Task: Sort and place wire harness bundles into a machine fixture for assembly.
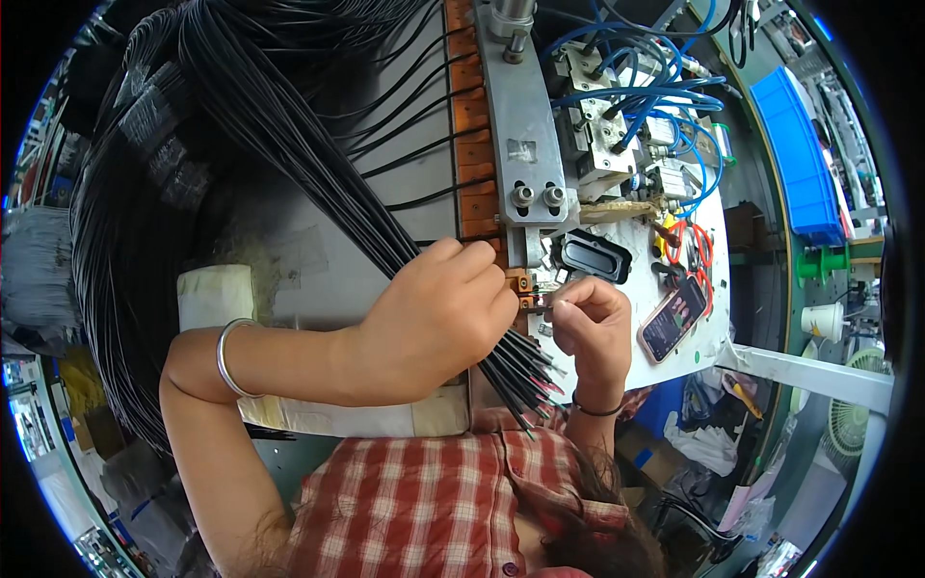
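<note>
In the head view, the left hand (438, 323) is closed around a bundle of black cables (289, 144) that fans up and left across the table (318, 279); their stripped ends stick out below the fist. The right hand (590, 328) pinches one wire end (541, 306) at the press (520, 144). A phone (673, 318) lies just right.

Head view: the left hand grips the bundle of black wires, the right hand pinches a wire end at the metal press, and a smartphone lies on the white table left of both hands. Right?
Not quite. In the head view the smartphone lies to the right of both hands. The rest holds: the left hand grips the black wires, and the right hand pinches a wire end by the metal press on the white table.
</note>
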